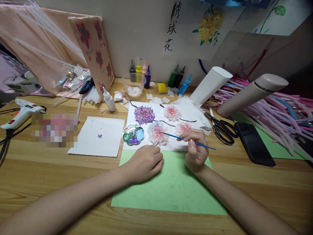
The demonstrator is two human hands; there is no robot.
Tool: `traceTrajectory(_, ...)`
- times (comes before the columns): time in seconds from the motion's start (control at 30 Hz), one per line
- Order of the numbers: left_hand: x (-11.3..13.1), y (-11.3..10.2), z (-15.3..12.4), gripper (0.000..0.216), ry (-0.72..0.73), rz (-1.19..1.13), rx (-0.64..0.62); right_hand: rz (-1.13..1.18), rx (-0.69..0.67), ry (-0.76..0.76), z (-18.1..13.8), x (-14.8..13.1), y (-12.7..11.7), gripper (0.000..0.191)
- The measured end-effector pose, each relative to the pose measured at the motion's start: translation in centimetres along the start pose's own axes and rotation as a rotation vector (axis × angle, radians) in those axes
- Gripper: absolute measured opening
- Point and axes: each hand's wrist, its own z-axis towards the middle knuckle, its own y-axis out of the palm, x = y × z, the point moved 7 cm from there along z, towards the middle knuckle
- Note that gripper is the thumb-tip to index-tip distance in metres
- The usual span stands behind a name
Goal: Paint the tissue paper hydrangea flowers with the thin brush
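My right hand (195, 148) pinches a thin blue paintbrush (205, 146), whose tip touches a pink and blue tissue flower (158, 133) on a white sheet (189, 116). The sheet also carries a purple flower (144, 114) and two pink flowers (171, 112) joined by black stems. My left hand (144, 162) rests curled, knuckles up, on the lower edge of that sheet and a green paper (171, 186); I see nothing in it. A flower-shaped paint palette (133, 134) with green, blue and purple paint lies just left of the flowers.
A second white sheet (97, 135) with purple spots lies to the left. Behind stand paint bottles (139, 70), a clear bowl (133, 85) and a glue bottle (109, 100). Black scissors (221, 128), a black phone (254, 143), a lamp (251, 93) and straws (276, 111) sit right; a glue gun (21, 112) left.
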Motion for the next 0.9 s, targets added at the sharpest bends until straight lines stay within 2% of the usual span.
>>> traceTrajectory(0.1, 0.0, 0.0, 0.0, 0.027, 0.002, 0.001, 0.002, 0.01, 0.029, -0.008, -0.1, 0.0, -0.2, 0.016)
traceTrajectory(0.27, 0.1, 0.0, 0.0, 0.026, 0.008, -0.005, 0.008, -0.02, -0.033, -0.023, -0.2, 0.0, 0.2, 0.015)
traceTrajectory(0.43, 0.0, 0.0, 0.0, 0.026, 0.008, -0.007, 0.019, 0.0, 0.045, -0.033, 0.2, -0.1, -0.3, 0.018)
traceTrajectory(0.57, 0.0, -0.1, 0.0, 0.026, 0.007, -0.013, 0.011, 0.025, -0.006, -0.058, 2.9, -1.3, 0.6, 0.029)
traceTrajectory(0.73, 0.0, -0.1, -0.1, 0.026, 0.009, -0.018, 0.012, 0.067, -0.029, 0.013, 7.3, -1.8, 2.9, 0.037)
traceTrajectory(0.9, 0.0, 0.0, -0.1, 0.025, 0.016, -0.022, 0.025, 0.033, -0.13, 0.041, 7.6, -1.2, 4.7, 0.041)
